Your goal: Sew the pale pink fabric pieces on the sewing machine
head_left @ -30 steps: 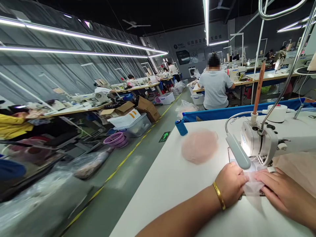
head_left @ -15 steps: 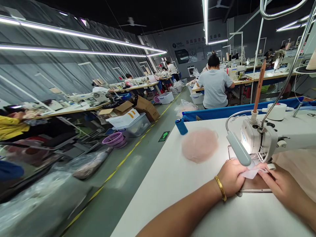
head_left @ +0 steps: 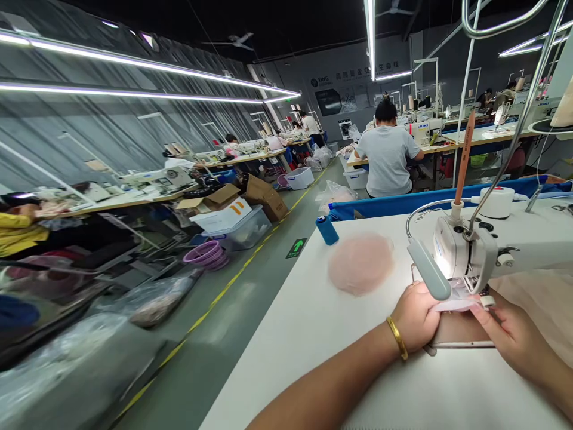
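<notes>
My left hand (head_left: 416,316), with a gold bangle on its wrist, pinches one end of a small pale fabric piece (head_left: 452,303) under the head of the white sewing machine (head_left: 474,251). From the other side my right hand (head_left: 514,337) pinches the same piece, close to the needle. The piece is lifted off the white table (head_left: 313,334). A round stack of pink fabric pieces (head_left: 360,263) lies just beyond my left hand, and a blue thread cone (head_left: 327,230) lies past it.
A grey lamp arm (head_left: 427,276) juts from the machine over my left hand. Beige cloth (head_left: 537,298) lies at the right. A person in a grey shirt (head_left: 388,158) sits ahead. The aisle at left has boxes (head_left: 264,197), bins and a purple basket (head_left: 206,253).
Both hands moved up toward the needle; the pale piece, flat on the table before, is now lifted and held between pinched fingers under the machine head.
</notes>
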Demonstrator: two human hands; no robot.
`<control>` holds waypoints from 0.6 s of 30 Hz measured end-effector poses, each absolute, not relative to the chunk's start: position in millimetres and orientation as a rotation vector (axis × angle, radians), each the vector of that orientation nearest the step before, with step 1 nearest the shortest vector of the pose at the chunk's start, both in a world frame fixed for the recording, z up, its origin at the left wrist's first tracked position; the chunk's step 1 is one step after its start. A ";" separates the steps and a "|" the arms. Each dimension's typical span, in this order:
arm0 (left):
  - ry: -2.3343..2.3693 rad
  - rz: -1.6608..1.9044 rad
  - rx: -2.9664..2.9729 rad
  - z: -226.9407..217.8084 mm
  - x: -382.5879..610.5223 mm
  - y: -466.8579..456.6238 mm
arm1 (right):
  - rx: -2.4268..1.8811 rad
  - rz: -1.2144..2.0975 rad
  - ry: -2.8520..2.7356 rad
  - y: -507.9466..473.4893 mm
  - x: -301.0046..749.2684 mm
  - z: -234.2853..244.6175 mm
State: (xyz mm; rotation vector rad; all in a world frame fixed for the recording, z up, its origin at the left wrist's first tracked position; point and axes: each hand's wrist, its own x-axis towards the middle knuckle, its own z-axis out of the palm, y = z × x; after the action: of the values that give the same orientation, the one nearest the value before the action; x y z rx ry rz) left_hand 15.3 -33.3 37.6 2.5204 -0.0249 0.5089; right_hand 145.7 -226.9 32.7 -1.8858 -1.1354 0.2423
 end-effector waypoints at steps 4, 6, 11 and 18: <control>-0.017 0.512 2.522 36.8 18.0 -32.0 | -1.840 0.242 -1.133 -225.2 145.9 29.7; -0.042 0.518 2.523 35.9 19.7 -31.2 | -1.835 0.248 -1.139 -224.4 145.2 29.7; -0.075 0.499 2.603 34.1 18.9 -31.9 | -1.868 0.203 -1.215 -225.7 147.7 27.8; -0.296 0.466 2.789 36.9 -10.8 -43.3 | -1.907 0.085 -1.788 -239.7 153.2 18.5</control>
State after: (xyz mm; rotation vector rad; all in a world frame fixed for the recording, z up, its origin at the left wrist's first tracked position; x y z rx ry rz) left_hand -10.8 -43.3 36.9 2.7893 -0.2964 0.4660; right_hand 153.2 -239.7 18.5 -1.9071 -1.7876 0.0852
